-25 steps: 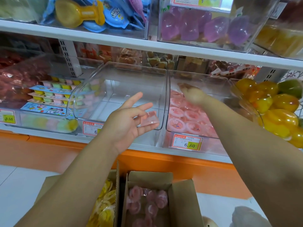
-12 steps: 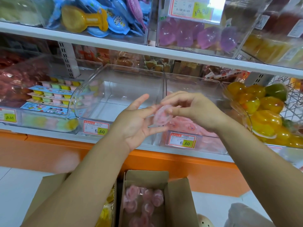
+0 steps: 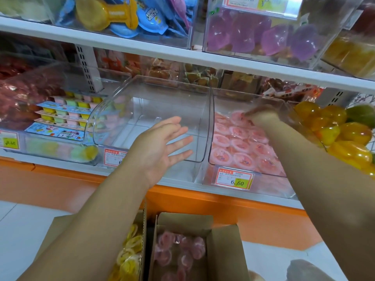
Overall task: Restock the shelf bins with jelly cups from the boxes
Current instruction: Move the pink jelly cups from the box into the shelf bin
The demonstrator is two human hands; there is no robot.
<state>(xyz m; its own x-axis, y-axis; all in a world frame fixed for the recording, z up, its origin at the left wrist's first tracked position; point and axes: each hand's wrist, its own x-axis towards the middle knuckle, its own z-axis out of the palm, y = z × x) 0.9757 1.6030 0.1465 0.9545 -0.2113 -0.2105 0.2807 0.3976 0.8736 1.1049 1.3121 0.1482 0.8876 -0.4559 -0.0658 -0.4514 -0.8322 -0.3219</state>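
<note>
Head view: L grip [image 3: 160, 147] splayed by clear bin [image 3: 154, 92]; R grip [image 3: 261, 118] blurred, state unclear, in pink-cup bin [image 3: 272, 183].

A single wide-angle view, worn on the person's head, stands close to the shelving. It faces forward and tilts down, with the clear bin [image 3: 206, 126] near the picture's middle. Above that bin the upper shelf board [image 3: 142, 44] crosses the frame. Below it, cardboard boxes [image 3: 225, 252] on the floor [image 3: 18, 230] reach the bottom edge.
</note>
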